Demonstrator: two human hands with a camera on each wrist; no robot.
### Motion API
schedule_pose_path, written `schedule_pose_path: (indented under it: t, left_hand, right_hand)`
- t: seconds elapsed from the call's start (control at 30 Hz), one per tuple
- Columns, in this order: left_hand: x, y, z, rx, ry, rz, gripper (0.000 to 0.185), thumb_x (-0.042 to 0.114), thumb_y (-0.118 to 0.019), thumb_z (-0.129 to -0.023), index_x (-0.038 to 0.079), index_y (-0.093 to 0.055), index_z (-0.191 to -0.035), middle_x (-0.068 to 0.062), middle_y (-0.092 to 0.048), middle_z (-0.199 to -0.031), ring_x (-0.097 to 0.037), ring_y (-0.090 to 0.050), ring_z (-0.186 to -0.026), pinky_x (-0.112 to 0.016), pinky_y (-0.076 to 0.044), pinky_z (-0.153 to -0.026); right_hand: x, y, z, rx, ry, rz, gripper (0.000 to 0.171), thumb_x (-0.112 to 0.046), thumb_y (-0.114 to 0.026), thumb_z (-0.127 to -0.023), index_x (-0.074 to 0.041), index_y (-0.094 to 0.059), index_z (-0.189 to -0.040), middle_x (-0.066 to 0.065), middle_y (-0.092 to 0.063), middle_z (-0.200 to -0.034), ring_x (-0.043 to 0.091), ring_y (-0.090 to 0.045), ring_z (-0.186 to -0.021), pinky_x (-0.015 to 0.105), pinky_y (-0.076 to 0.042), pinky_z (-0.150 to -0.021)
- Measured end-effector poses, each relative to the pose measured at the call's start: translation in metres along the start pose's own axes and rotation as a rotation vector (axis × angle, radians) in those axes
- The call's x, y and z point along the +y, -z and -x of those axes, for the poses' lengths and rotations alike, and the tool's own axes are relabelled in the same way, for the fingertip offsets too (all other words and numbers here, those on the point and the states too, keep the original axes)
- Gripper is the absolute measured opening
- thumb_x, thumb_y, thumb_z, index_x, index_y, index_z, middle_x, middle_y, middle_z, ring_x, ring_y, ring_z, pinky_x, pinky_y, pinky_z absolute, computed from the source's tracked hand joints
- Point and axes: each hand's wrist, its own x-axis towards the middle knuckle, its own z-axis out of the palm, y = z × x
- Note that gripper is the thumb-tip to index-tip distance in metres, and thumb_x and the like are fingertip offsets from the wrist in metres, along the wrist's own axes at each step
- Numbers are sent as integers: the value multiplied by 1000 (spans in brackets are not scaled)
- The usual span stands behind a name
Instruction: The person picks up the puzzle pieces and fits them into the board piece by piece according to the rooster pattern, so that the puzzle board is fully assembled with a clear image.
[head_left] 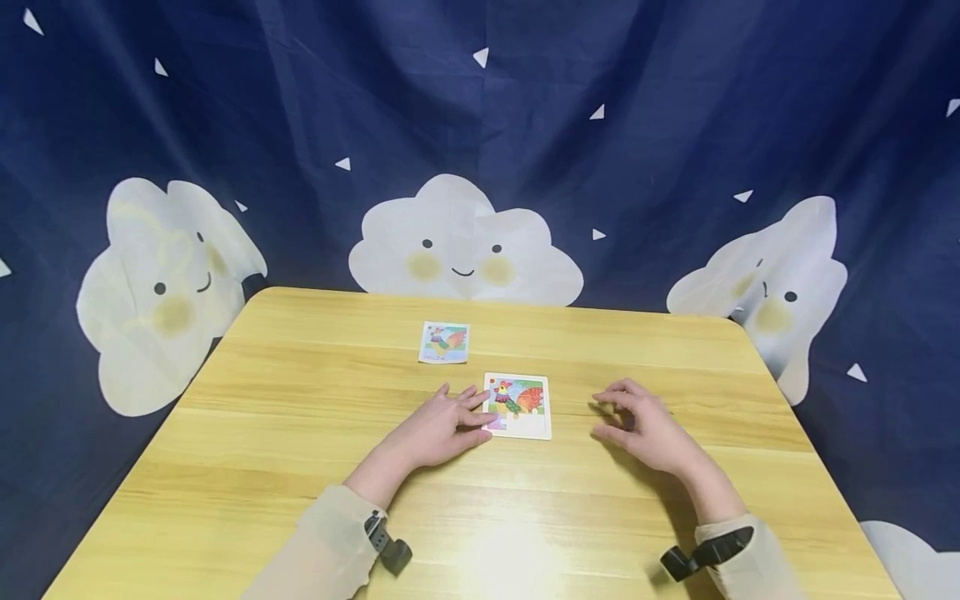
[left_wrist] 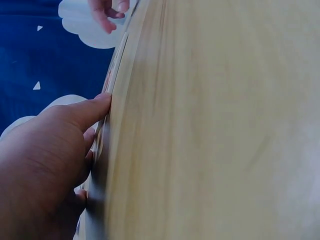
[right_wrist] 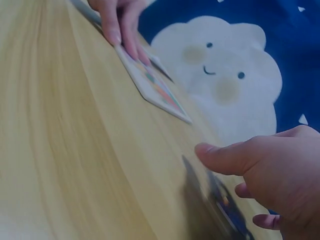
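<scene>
A small square jigsaw puzzle with a white border lies flat on the table. It shows a rooster picture, white at the lower right and pink at the lower left. My left hand lies beside it, fingers fairly straight, the fingertips resting on its left edge. In the left wrist view the left thumb reaches that edge. My right hand hovers low over the wood to the right of the puzzle, apart from it, its fingers loosely bent. Below those fingers, the right wrist view shows a blurred dark patch with coloured flecks.
A square picture card with a similar rooster lies behind the puzzle, slightly left. The wooden table has a far edge against a dark blue curtain printed with clouds. Dark straps with small cameras sit on both wrists.
</scene>
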Motion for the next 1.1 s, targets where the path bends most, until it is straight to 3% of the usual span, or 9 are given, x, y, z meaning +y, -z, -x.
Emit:
schedule_pose_path:
  t: [0.1,0.2,0.4,0.6,0.77,1.1]
  left_hand:
    - [0,0,0,-5,10,1,40,40,-65,-106,22,-71,-141,-3,-48,-160,-30,-35,-154,-63,-12,-125]
    - [0,0,-1,-7,14,-1,40,41,-65,-106,23,-70,-142,-2,-47,-160,-29,-34,-154,-62,-12,-126]
    - [0,-1,-1,-1,4,3,40,40,-66,-106,22,-71,-141,-3,-47,-160,-30,-34,-154,-63,-12,-125]
    - [2,0,1,8,-3,12,38,37,-66,-106,21,-72,-140,-5,-49,-159,-32,-36,-153,-65,-13,-125]
    - [2,0,1,2,4,16,38,37,-66,-106,21,-71,-140,-4,-48,-159,-32,-35,-154,-64,-12,-125]
    - [-1,-2,1,-4,21,7,41,43,-65,-106,24,-70,-142,-1,-46,-161,-28,-33,-154,-60,-11,-126]
  right_hand:
    - [7,7,5,5,-8,34,49,-20,-89,-89,-4,-72,-132,4,-63,-123,18,-55,-81,41,-34,-81]
    - [11,13,11,-1,-17,59,49,-24,-89,-88,-6,-73,-131,2,-63,-122,17,-54,-85,44,-22,-80]
    - [16,21,19,-16,-38,86,44,-23,-90,-87,-7,-75,-125,1,-65,-116,18,-58,-94,43,-20,-77]
    - [17,22,20,-16,-98,101,30,-18,-85,-91,-8,-75,-118,-4,-64,-100,14,-54,-86,43,-20,-74]
    - [15,22,19,-26,-126,107,27,-17,-84,-93,-9,-74,-117,-6,-64,-97,12,-54,-84,43,-20,-75]
    - [15,14,24,-1,-50,150,20,-13,-81,-95,-13,-73,-113,-8,-60,-99,8,-53,-81,43,-19,-77]
